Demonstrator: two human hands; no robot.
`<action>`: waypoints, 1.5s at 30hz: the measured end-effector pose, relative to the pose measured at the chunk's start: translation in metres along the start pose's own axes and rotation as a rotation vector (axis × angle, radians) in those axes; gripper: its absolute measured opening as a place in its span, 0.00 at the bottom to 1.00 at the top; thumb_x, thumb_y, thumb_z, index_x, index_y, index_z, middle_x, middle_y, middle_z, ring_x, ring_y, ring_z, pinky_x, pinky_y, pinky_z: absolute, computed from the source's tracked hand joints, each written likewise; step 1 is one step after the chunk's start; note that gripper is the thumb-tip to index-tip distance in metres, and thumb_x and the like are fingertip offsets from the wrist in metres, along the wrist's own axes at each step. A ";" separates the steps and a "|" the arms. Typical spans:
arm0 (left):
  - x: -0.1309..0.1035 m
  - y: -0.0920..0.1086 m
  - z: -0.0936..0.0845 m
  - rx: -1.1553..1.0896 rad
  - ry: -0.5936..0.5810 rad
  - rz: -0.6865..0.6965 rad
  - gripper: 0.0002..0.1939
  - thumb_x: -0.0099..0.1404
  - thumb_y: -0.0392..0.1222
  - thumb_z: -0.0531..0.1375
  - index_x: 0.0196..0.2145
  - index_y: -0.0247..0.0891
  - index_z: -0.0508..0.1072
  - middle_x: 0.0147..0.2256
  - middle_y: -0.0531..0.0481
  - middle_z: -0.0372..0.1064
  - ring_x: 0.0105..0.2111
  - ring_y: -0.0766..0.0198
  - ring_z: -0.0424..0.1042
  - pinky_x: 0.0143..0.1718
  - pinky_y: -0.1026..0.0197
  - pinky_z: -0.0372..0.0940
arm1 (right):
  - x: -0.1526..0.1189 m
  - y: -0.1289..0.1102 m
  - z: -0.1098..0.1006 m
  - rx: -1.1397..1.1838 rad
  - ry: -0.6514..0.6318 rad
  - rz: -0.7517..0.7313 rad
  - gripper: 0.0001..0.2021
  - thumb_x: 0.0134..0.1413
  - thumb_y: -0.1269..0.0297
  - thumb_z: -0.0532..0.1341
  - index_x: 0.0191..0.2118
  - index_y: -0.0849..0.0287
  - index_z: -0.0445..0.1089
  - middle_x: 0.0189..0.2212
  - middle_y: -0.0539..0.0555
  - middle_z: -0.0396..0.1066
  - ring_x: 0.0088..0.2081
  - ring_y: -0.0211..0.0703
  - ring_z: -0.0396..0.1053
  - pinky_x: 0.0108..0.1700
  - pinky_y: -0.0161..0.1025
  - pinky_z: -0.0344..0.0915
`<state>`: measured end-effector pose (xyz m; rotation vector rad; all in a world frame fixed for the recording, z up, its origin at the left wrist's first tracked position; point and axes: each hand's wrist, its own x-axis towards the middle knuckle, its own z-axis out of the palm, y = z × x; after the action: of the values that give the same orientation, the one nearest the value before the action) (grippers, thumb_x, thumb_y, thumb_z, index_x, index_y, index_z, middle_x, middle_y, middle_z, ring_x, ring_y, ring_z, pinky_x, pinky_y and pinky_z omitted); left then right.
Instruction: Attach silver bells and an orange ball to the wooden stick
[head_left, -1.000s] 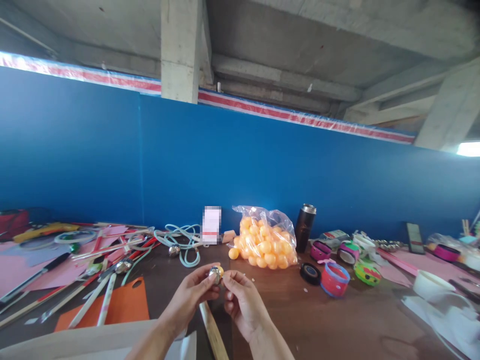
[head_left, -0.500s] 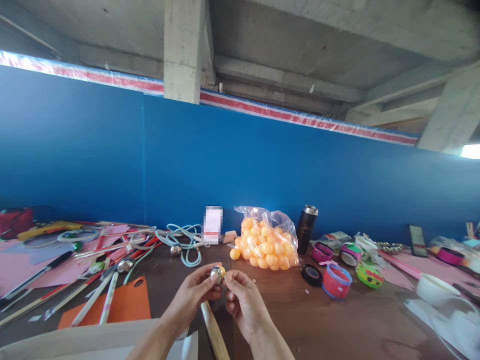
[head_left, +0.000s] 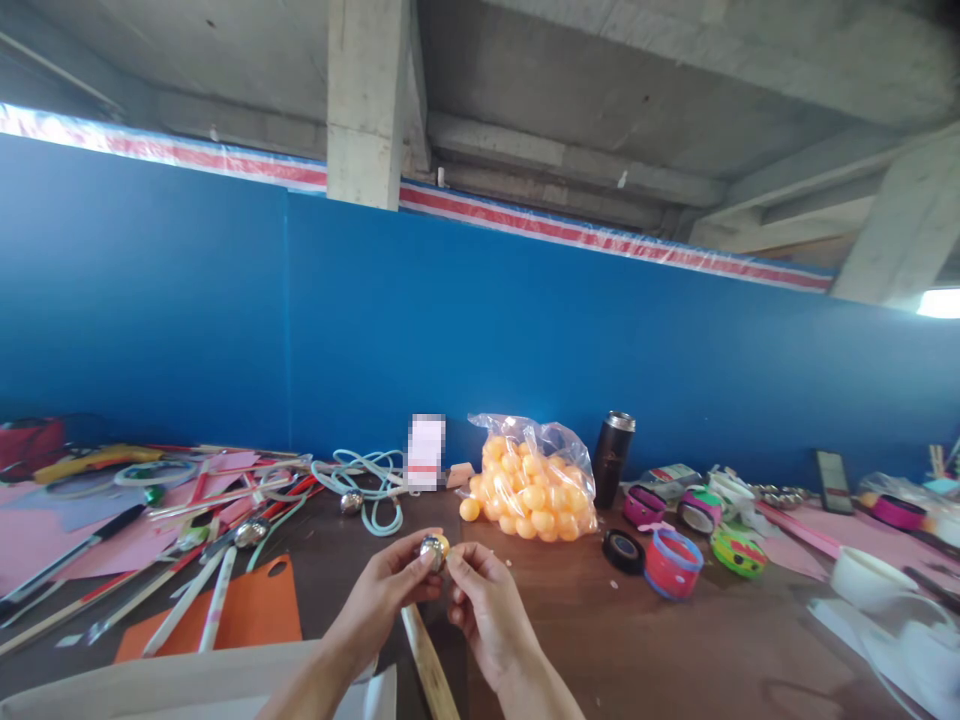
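A small shiny silver ball [head_left: 430,552] with a yellow-orange patch on its upper right side is held up above the table in the fingers of my left hand [head_left: 394,580]. It looks like a bell, but I cannot be sure. My right hand [head_left: 484,595] is closed, with thumb and forefinger pinched together against the ball's right edge. Whatever lies between those two fingertips is too small to make out. Beneath both hands, a wooden stick [head_left: 429,665] points toward me. Behind them stands a clear bag of orange balls [head_left: 534,490], with one loose orange ball [head_left: 469,509] beside it.
Left of my hands are an orange sheet [head_left: 255,605], sticks, coloured paper and another silver ball [head_left: 351,502]. A pale blue cord [head_left: 382,515] lies further back. To the right are a black bottle [head_left: 615,455], black tape [head_left: 623,550], a red-and-blue ring [head_left: 673,563] and a white cup [head_left: 870,578].
The silver ball has turned slightly in my left fingers. My right hand has shifted a little to the left, still pinching at the ball's edge.
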<state>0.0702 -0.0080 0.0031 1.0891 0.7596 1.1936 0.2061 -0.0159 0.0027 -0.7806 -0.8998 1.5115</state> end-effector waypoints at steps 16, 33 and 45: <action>-0.006 0.005 0.005 -0.010 -0.023 0.041 0.22 0.56 0.45 0.60 0.47 0.35 0.70 0.39 0.43 0.72 0.38 0.57 0.70 0.41 0.57 0.64 | -0.006 0.000 0.006 0.108 -0.040 -0.016 0.11 0.47 0.64 0.65 0.24 0.62 0.62 0.19 0.45 0.63 0.24 0.30 0.63 0.30 0.32 0.67; -0.002 0.002 0.006 -0.150 0.007 0.028 0.20 0.54 0.45 0.61 0.45 0.35 0.72 0.36 0.44 0.72 0.34 0.60 0.71 0.40 0.56 0.65 | -0.002 0.002 0.004 -0.080 -0.007 -0.127 0.09 0.50 0.60 0.62 0.32 0.60 0.67 0.24 0.47 0.64 0.25 0.32 0.63 0.30 0.34 0.66; -0.002 0.000 0.005 -0.051 0.040 0.023 0.23 0.53 0.48 0.62 0.46 0.35 0.71 0.37 0.44 0.72 0.33 0.59 0.72 0.39 0.55 0.66 | -0.004 -0.004 0.003 -0.104 0.015 -0.077 0.12 0.45 0.59 0.65 0.26 0.62 0.67 0.17 0.45 0.61 0.19 0.31 0.60 0.23 0.32 0.65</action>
<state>0.0745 -0.0109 0.0048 1.0370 0.7456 1.2509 0.2061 -0.0203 0.0075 -0.8225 -0.9929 1.3987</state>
